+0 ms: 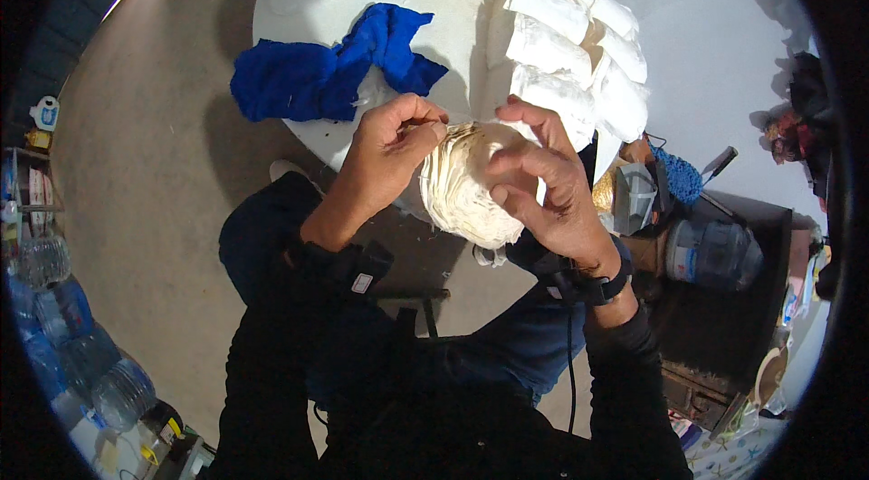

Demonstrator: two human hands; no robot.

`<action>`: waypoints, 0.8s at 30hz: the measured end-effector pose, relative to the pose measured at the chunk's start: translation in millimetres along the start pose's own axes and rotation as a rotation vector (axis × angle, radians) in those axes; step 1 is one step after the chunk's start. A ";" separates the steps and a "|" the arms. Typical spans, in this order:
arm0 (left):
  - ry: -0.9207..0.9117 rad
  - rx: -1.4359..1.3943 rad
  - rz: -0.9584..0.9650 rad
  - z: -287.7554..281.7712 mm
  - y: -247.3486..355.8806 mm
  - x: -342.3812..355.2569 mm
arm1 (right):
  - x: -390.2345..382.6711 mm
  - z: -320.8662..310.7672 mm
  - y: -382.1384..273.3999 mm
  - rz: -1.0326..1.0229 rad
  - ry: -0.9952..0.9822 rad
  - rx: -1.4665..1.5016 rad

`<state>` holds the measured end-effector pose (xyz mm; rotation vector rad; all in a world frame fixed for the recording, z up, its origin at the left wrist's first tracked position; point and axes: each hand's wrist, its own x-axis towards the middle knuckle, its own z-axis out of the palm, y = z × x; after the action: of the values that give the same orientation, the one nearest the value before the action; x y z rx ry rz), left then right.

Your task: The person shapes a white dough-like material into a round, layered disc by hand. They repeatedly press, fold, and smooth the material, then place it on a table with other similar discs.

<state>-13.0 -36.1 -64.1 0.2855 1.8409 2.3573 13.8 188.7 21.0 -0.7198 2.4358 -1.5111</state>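
Left hand (387,152) pinched the stack's edge | right hand (552,179) had fingers parted, contact unclear | round cream layered stack (466,199) was between them, by the surface's (460,36) near edge | blue cloth (294,77), white packs (543,47) lay beyond

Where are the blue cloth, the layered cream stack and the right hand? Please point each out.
Blue cloth (333,72): head view, on its crumpled middle.
Layered cream stack (462,186): head view, on its ridged layers.
Right hand (564,195): head view, on the hand's middle.
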 end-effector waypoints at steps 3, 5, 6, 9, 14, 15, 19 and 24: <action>0.011 -0.054 -0.015 0.6 -0.9 0.9 | -0.1 -1.9 1.4 -0.003 0.035 -0.153; 0.008 -0.046 -0.022 0.9 -2.0 1.2 | 0.5 -1.6 4.1 0.009 -0.011 -0.173; -0.002 -0.009 -0.026 1.0 -2.4 1.3 | 1.0 -0.6 5.7 0.005 -0.002 -0.104; -0.029 0.039 -0.019 0.6 -3.8 2.3 | 3.0 1.2 8.6 0.015 0.007 -0.029; -0.005 0.088 -0.020 -2.6 -5.0 4.7 | 8.0 4.3 7.6 0.011 -0.008 0.006; -0.008 0.082 -0.027 -3.4 -4.8 4.8 | 8.5 4.9 6.7 0.030 0.009 0.016; -0.017 0.086 -0.064 -6.1 -2.9 5.1 | 9.9 5.7 5.2 0.041 0.003 0.047; -0.030 0.001 -0.063 -6.1 1.5 4.9 | 9.0 3.3 7.2 0.051 0.009 0.027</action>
<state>-19.1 -41.1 -63.7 0.2581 1.8106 2.2983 5.1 184.2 14.0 -0.6422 2.4162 -1.5283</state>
